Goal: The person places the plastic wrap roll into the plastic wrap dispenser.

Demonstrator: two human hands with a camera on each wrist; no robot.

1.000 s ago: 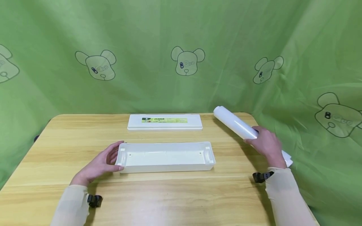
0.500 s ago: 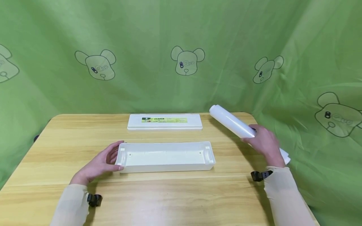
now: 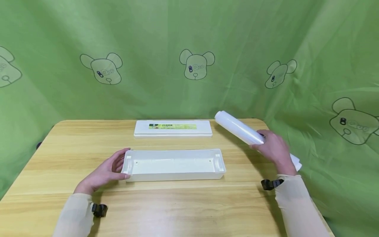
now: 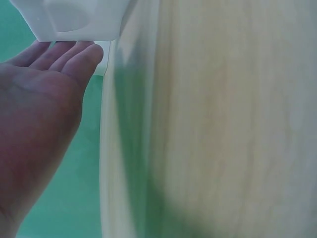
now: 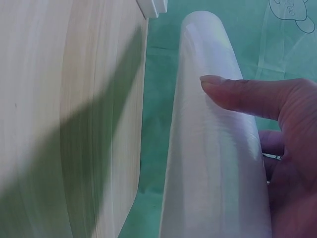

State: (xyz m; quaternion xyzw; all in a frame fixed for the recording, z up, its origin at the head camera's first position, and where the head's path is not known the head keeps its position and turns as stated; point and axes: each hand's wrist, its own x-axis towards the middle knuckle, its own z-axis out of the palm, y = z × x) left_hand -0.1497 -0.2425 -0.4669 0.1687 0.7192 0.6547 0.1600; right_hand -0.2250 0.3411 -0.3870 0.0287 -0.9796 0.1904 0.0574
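In the head view a long white open-topped plastic box (image 3: 174, 176) sits on the table. My left hand (image 3: 103, 171) holds its left end, thumb at the near corner and index finger at the far corner. The left wrist view has the fingers (image 4: 79, 64) against the end wall of the box (image 4: 74, 17). At the right, my right hand (image 3: 276, 149) grips a thick roll of plastic wrap (image 3: 238, 127), held slanted with its far end toward the back left. In the right wrist view the thumb (image 5: 237, 94) lies across the roll; the other fingers are mostly hidden behind it.
A white lid (image 3: 174, 133) with a green and yellow label lies behind the box, near the back edge of the wooden table (image 3: 177, 210). Green cloth (image 3: 148, 89) printed with bear heads hangs behind and at both sides.
My right hand has moved a little to the left, carrying the roll of plastic wrap with it. The left hand, the box and the lid stay in place.
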